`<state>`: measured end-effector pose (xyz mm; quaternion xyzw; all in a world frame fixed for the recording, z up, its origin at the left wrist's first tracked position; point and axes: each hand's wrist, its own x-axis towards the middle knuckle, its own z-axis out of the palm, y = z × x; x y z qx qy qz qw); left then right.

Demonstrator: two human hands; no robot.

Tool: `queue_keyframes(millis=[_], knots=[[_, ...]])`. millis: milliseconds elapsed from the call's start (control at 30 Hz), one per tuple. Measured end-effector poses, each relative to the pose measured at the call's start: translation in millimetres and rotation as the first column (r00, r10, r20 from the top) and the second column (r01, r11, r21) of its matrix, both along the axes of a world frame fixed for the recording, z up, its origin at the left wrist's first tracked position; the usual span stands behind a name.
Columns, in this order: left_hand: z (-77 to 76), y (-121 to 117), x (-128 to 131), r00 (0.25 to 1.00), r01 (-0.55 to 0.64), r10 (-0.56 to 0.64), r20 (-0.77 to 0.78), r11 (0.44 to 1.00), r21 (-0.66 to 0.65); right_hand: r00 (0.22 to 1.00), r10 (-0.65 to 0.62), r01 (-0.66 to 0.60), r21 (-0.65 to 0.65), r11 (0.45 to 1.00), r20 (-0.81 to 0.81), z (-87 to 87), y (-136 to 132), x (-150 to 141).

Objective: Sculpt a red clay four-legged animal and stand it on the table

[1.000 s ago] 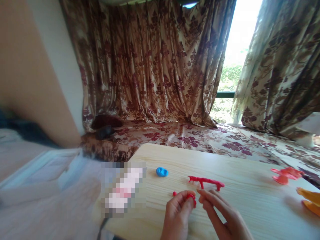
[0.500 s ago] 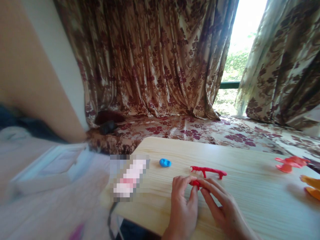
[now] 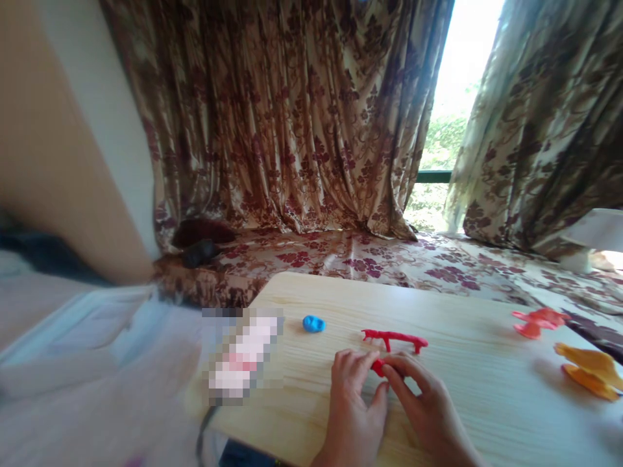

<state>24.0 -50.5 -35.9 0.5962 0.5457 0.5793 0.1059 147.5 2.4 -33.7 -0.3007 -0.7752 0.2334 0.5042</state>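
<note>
A small lump of red modelling clay (image 3: 378,367) is pinched between the fingertips of both hands, low over the table. My left hand (image 3: 355,402) holds it from the left with its fingertips, its thumb a little lower and apart from the clay. From the right, the thumb and index finger of my right hand (image 3: 421,395) press on the same lump. Just beyond the hands stands a long thin red clay piece (image 3: 396,338) with short legs and small prongs at its left end. A blue clay lump (image 3: 314,323) lies further left.
On the table (image 3: 467,376), a coral-coloured clay model (image 3: 539,321) and a yellow-orange one (image 3: 591,370) stand at the right. A blurred-out pinkish object (image 3: 246,357) with a dark cable lies at the left edge. A patterned cloth ledge (image 3: 365,256) and curtains are behind.
The view has swung slightly right, so things appear further left. My left thumb has come away from the red clay, and my right thumb now presses on it.
</note>
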Motion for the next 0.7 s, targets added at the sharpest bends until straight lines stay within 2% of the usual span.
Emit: queue_keyframes(millis=[200,500,567,700], knots=[[-7.1,6.6,-4.4,0.999,-0.012,0.014,-0.030,0.998,0.063,0.998,0.057,-0.057,-0.035,0.998,0.005,6.0,-4.1,-3.6],[-5.3,1.6,-9.5,0.998,0.010,-0.008,-0.066,0.999,0.031,0.998,-0.006,0.009,0.058,0.998,-0.062,-1.0,-7.0,1.3],[-2.7,0.9,-9.2,0.998,0.012,-0.012,-0.057,1.000,0.015,0.999,0.031,-0.028,0.085,0.996,-0.043,-2.7,-7.9,2.8],[1.0,0.3,-8.0,0.999,0.011,-0.011,-0.036,1.000,-0.020,0.992,0.115,-0.117,0.051,0.992,0.044,-0.5,-7.5,2.1]])
